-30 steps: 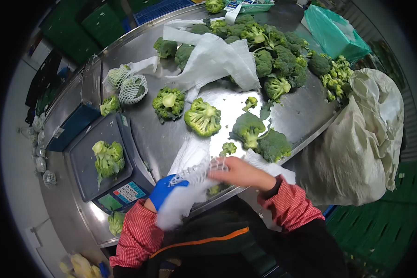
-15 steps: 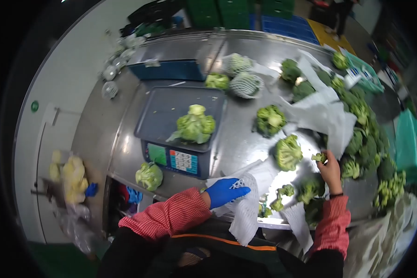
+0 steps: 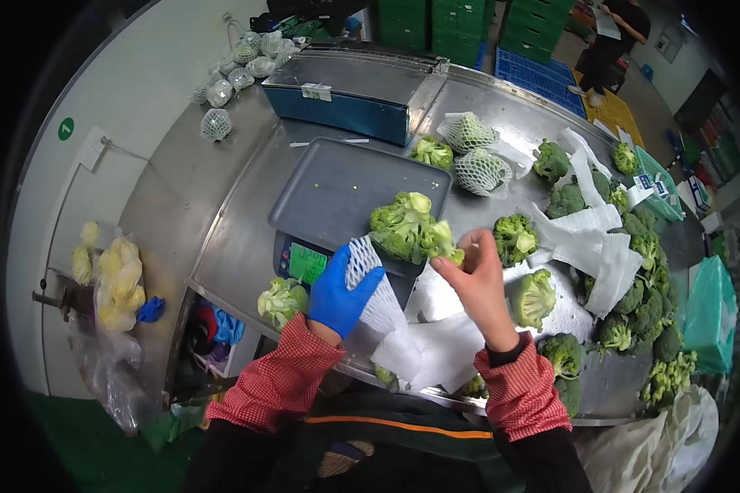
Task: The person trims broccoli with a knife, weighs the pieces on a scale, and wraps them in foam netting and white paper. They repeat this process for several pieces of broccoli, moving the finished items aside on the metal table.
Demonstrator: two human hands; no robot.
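Observation:
My left hand (image 3: 337, 296), in a blue glove, is closed around a white foam net sleeve (image 3: 380, 300) in front of the scale. Between the bare fingers of my right hand (image 3: 481, 287) is a small broccoli floret (image 3: 442, 241). It is right beside a larger broccoli head (image 3: 400, 223) at the right front of the grey scale tray (image 3: 325, 185), and the two overlap in this view. The scale's green display (image 3: 307, 263) shows partly behind my left hand. Left of it lies another trimmed head (image 3: 283, 301) on the steel table.
Broccoli heads (image 3: 645, 283) are piled at the right, with white foam nets (image 3: 588, 218) among them. Two netted heads (image 3: 483, 172) lie behind the scale, near a blue-fronted box (image 3: 337, 113). Wrapped heads (image 3: 219, 92) sit far left. A person (image 3: 621, 37) stands at the back.
My right hand has moved left from the broccoli pile to the scale, carrying the floret. My left hand has risen toward the scale with the foam net. The camera view has shifted.

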